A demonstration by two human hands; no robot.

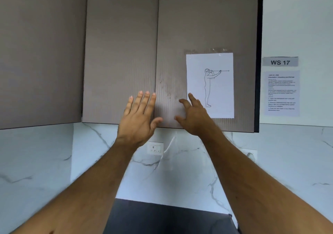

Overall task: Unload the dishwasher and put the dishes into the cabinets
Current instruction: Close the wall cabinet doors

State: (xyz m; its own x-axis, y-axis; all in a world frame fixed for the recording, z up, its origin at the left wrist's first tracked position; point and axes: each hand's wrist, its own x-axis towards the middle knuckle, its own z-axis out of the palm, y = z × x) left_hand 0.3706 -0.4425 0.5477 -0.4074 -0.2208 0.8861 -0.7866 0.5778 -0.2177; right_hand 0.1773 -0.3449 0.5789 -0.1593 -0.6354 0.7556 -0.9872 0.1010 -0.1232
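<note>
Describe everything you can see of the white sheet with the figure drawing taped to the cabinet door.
The white sheet is a plain upright paper rectangle, fixed flat to the lower part of the right cabinet door by a clear tape strip along its top edge. It carries a thin black line drawing of a standing figure in profile, arms raised forward at head height, with an arrow pointing right. The right hand overlaps its lower left corner, fingers spread; whether it actually touches the paper cannot be told.
</note>
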